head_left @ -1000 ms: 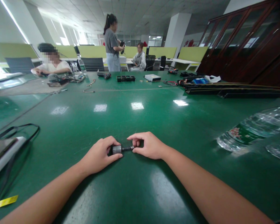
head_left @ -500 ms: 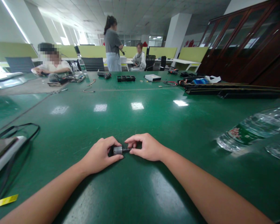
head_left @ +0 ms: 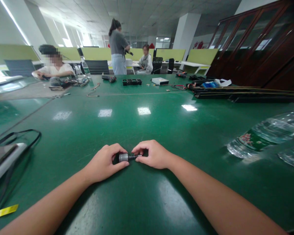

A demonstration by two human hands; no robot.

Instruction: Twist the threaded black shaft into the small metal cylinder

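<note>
Your left hand (head_left: 103, 164) closes round a grey cylinder (head_left: 123, 157), while your right hand (head_left: 157, 154), fingers (head_left: 144, 144) slightly parted, curls at the dark shaft (head_left: 131, 157), its grip unclear.

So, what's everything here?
Table: one, green, foreground
Cylindrical part: one, grey and black, lower centre
Bottles: at least three, clear, right and far left
Device: one, white and dark, left
Strap: one, black, left
Tag: one, yellow, left
Drill: at least one, dark, far side
Box: one, white, far side
Rack: one, black, far centre
Bars: several, black, far right
Chairs: several, dark, background
Partitions: several, lime, background
Cabinet: one, reddish, right
People: three, grey or white tops, background
Left hand: one, bare, gripping part
Right hand: one, bare, part's end
</note>
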